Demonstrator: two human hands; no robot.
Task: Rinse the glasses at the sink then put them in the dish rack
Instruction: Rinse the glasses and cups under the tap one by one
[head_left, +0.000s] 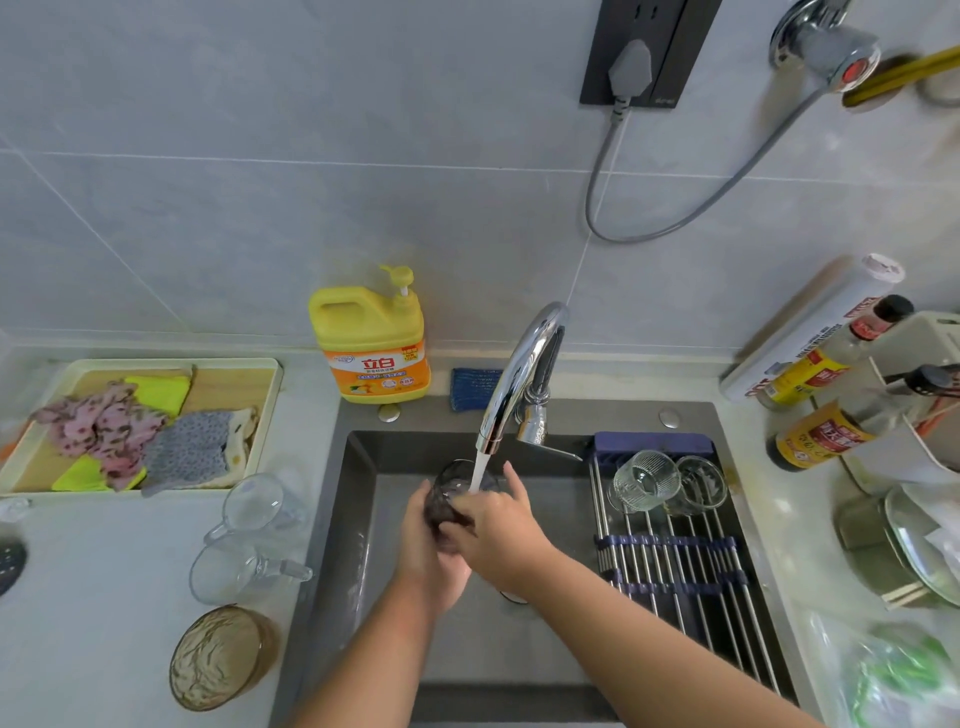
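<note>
A dark tinted glass is held over the grey sink under the running chrome faucet. My left hand cups it from below and my right hand wraps over its front. Water streams into its mouth. Two clear glasses lie at the far end of the roll-up dish rack across the sink's right side. On the counter to the left lie two clear glass mugs and an amber ribbed glass.
A yellow detergent bottle and a blue sponge stand behind the sink. A tray of cloths is at far left. Sauce bottles, plates and a plastic bag crowd the right counter.
</note>
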